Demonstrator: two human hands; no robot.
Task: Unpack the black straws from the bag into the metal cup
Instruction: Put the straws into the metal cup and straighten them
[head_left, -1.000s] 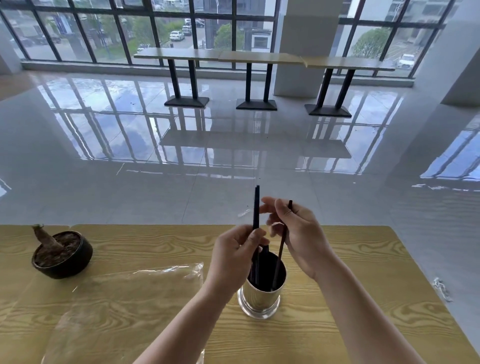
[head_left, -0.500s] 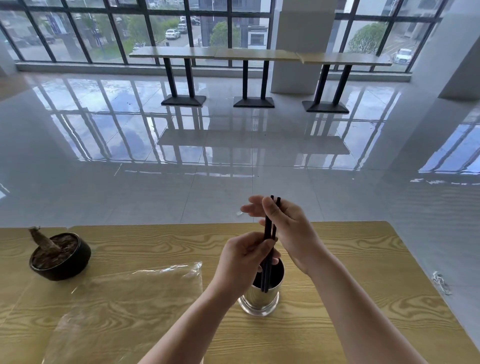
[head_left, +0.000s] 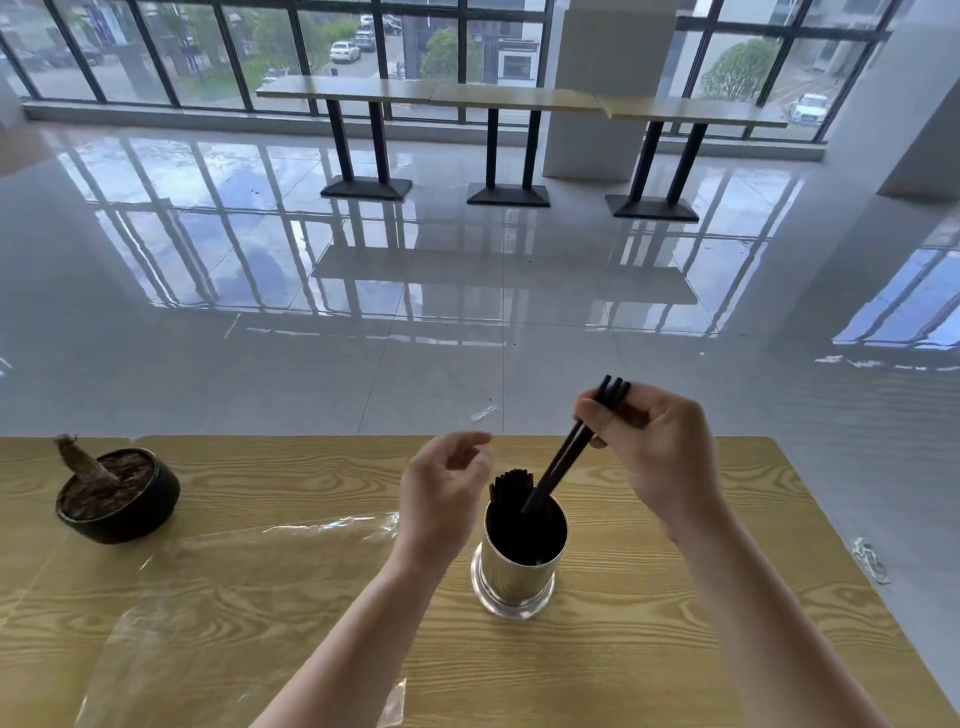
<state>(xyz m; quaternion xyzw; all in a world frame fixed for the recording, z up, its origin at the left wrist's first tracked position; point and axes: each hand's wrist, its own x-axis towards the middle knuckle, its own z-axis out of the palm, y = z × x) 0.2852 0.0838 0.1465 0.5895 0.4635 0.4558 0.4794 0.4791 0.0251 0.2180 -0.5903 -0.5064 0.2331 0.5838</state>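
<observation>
Above shiny cylindrical metal cup, right hand pinches thin black straws.

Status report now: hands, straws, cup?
Right hand pinches black straws, lower ends at metal cup mouth. Left hand relaxed, holds nothing. Nothing blocks cup.

Black straws, silver cup, wood-grain table.

You've got two hands in shot: one left hand, one right hand. One metal cup on the one counter. I count three black straws pinched in your right, going by the tips. The bunch in the cup is too tightly packed to count. One clear bag, one black pot, three tables out back.
</observation>
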